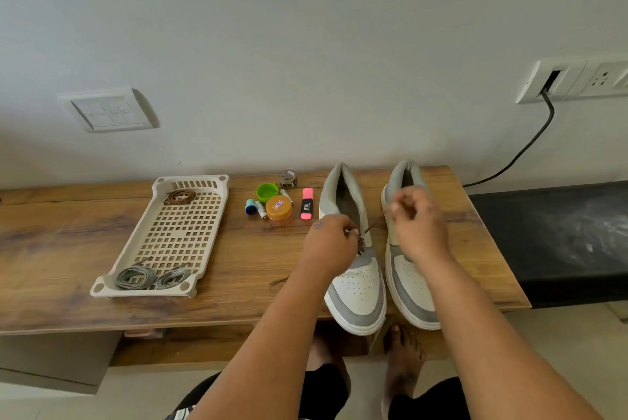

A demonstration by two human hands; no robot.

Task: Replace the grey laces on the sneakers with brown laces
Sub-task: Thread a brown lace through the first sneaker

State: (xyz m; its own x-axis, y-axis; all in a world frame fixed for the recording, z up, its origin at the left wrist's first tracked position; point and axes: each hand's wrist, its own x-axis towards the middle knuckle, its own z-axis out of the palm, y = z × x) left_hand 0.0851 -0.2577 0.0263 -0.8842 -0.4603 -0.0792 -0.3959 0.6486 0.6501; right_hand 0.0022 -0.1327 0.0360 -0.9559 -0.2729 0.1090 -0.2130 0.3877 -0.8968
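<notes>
Two white-and-grey sneakers stand side by side on the wooden table, toes towards me: the left sneaker (353, 283) and the right sneaker (407, 287). A brown lace (373, 224) runs taut from the left sneaker's eyelets up to the right. My left hand (331, 244) pinches the lace at the eyelets of the left sneaker. My right hand (416, 219) grips the lace's other end above the right sneaker. A loose lace end (278, 282) lies on the table by my left forearm. The beige perforated tray (210, 226) holds a coiled brown lace (180, 197) at its far end and two grey lace bundles (151, 277) at its near end.
Between tray and sneakers lie a green cap (266, 192), an orange-lidded jar (279, 210), batteries (261, 209), a pink highlighter (307, 203) and a tape roll (288, 179). A black bench (550, 236) adjoins the table at right. A black cable (530, 144) hangs from the wall socket.
</notes>
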